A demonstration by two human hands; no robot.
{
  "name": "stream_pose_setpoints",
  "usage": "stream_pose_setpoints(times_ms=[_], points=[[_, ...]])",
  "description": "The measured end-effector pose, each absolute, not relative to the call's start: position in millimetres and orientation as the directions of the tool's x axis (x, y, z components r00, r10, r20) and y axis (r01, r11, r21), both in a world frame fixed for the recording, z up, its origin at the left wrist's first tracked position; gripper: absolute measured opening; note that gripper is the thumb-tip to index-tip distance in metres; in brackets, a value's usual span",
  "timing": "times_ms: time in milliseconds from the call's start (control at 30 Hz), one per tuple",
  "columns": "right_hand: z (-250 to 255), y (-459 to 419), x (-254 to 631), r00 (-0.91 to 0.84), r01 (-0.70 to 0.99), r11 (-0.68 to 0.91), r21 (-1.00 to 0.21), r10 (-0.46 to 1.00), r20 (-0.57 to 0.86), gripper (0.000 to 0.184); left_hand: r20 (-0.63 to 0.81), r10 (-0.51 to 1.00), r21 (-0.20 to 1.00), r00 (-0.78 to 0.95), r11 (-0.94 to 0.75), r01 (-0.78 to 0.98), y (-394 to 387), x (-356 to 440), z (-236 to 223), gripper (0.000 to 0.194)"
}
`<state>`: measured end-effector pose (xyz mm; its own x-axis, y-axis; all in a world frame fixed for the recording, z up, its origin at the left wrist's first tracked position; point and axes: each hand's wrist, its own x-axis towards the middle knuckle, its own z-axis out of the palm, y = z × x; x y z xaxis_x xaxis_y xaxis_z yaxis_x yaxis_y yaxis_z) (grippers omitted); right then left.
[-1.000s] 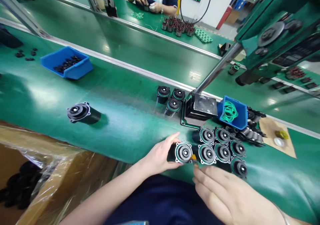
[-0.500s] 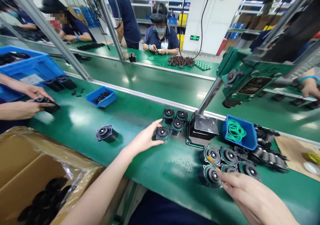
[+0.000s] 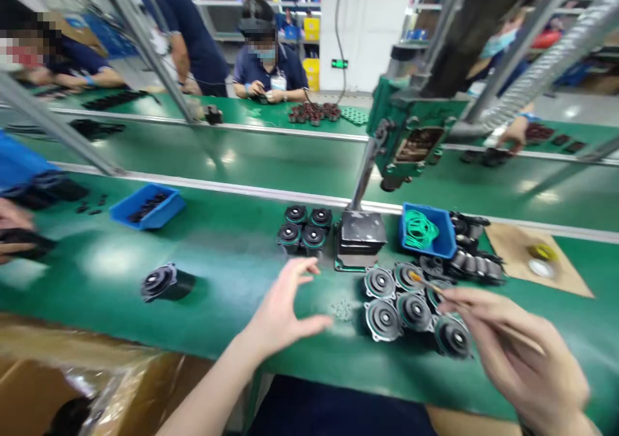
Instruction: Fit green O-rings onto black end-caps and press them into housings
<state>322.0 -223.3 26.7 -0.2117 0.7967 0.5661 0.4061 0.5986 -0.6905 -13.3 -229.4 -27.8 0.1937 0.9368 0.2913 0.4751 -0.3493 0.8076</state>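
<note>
My left hand [image 3: 285, 310] is open with thumb and fingers apart, just in front of a group of round black motor housings [image 3: 313, 236], and holds nothing. My right hand [image 3: 517, 346] is closed around a slim brush [image 3: 435, 287] with orange bristles. The bristles are at the top of a black housing [image 3: 405, 277] in the back row of the right-hand cluster; whether they touch it I cannot tell. Other housings, such as one at the front [image 3: 383, 320], stand upright close together. Part of this cluster is hidden behind my right hand.
A green press [image 3: 416, 133] rises behind its metal block [image 3: 360, 233]. A blue bin [image 3: 447, 233] contains green rings [image 3: 420, 229]. At left are a lone housing [image 3: 167, 283], a blue bin of small black parts [image 3: 171, 205] and a co-worker's hands [image 3: 14, 217]. Cardboard [image 3: 541, 255] lies at right.
My left hand has let go of a housing, which now stands with the rear group, and has drawn back. The brush has moved to a back-row housing. The view has swung right.
</note>
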Motion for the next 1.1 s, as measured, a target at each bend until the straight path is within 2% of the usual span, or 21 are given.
stream_pose_setpoints(times_ms=[67,133,233,333,500,700,867,1100], points=[[33,-218,311,-0.189,0.316,0.591,-0.742,0.806,0.561,0.021,0.196,0.914,0.817,0.355,-0.353,0.456,-246,28,-40,0.115],[34,-213,302,-0.173,0.249,0.552,-0.796,0.834,0.524,0.021,0.163,0.902,0.813,0.400,-0.353,0.463,-251,64,-53,0.126],[34,-211,295,-0.175,0.223,0.493,-0.841,0.869,0.463,0.015,0.143,0.934,0.846,0.328,-0.287,0.449,-245,96,-68,0.114],[34,-212,296,-0.193,0.190,0.441,-0.877,0.893,0.407,0.010,0.107,0.954,0.911,0.280,-0.207,0.357,-238,92,-72,0.103],[31,-212,292,-0.306,0.121,0.316,-0.941,0.914,0.268,0.005,0.036,0.918,0.955,0.394,-0.148,0.258,-247,32,-63,0.102],[21,-200,253,-0.515,0.054,0.183,-0.982,0.848,0.130,0.005,0.013,0.929,0.985,0.371,-0.076,0.156,-265,-1,-68,0.100],[24,-184,226,-0.698,0.165,0.201,-0.966,0.715,0.030,0.010,0.002,0.935,0.993,0.354,-0.044,0.109,-267,5,-79,0.101],[37,-170,223,-0.797,0.274,0.290,-0.917,0.603,-0.047,0.013,-0.003,0.932,0.992,0.363,-0.042,0.116,-265,4,-80,0.100]])
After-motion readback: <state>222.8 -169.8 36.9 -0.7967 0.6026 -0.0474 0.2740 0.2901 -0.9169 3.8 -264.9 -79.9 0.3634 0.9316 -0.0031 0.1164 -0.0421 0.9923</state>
